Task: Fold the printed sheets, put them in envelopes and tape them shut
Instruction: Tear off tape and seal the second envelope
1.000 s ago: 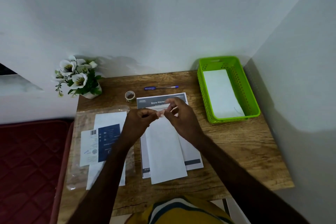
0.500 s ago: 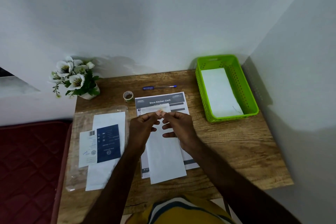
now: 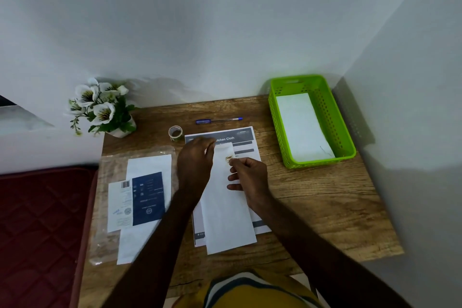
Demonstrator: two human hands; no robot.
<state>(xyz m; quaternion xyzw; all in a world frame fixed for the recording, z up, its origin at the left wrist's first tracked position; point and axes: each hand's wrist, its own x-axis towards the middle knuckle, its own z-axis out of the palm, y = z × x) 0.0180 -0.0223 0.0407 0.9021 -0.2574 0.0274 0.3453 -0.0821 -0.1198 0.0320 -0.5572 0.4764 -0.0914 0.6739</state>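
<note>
A long white envelope (image 3: 226, 210) lies lengthwise on the printed sheets (image 3: 246, 135) in the middle of the wooden table (image 3: 325, 210). My right hand (image 3: 251, 179) pinches a small brownish piece of tape (image 3: 228, 157) between thumb and forefinger, just over the envelope's far end. My left hand (image 3: 196, 161) is blurred, with its fingertips at the envelope's far left corner. Whether it grips anything there is unclear. The small tape roll (image 3: 175, 132) stands just beyond the left hand.
A green basket (image 3: 348, 132) at the back right holds a white envelope (image 3: 298, 125). A blue pen (image 3: 218, 120) lies behind the sheets. A clear plastic pack of envelopes (image 3: 147, 197) lies on the left, and a pot of white flowers (image 3: 105, 107) stands at the back left corner.
Both hands pinched the tape piece together over the envelope's far end. Now the left hand has shifted left to the envelope's corner, while the right hand still pinches the tape.
</note>
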